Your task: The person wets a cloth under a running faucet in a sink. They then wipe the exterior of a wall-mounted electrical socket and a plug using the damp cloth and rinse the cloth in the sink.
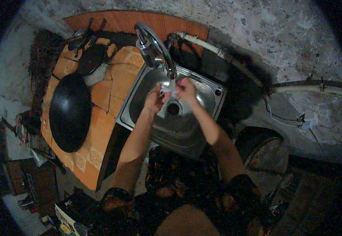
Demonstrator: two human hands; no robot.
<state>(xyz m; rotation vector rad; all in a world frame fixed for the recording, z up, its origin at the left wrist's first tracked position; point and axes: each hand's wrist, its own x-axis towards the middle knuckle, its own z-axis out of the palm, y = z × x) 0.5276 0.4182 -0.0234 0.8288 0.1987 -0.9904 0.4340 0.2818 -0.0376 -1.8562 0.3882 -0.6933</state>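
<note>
Both hands are at the water stream below the chrome faucet (pixel 161 45), over the stainless steel sink (pixel 178 133). My left hand (pixel 154 100) is on the left of the stream, its fingers curled inward. On the other side, my right hand (pixel 187 92) is also curled toward the water and slightly blurred. A pale, whitish patch shows between the fingertips. Whether it is water or a small thing held there, I cannot make out. Under the hands lies the dark round drain (pixel 174 109).
Left of the sink, an orange tiled counter (pixel 106 114) holds a large black wok or lid (pixel 70 113) and a smaller dark pan (pixel 92 59). A pale pipe (pixel 202 43) runs along the rough wall behind. A dark round container (pixel 267 151) stands at the right.
</note>
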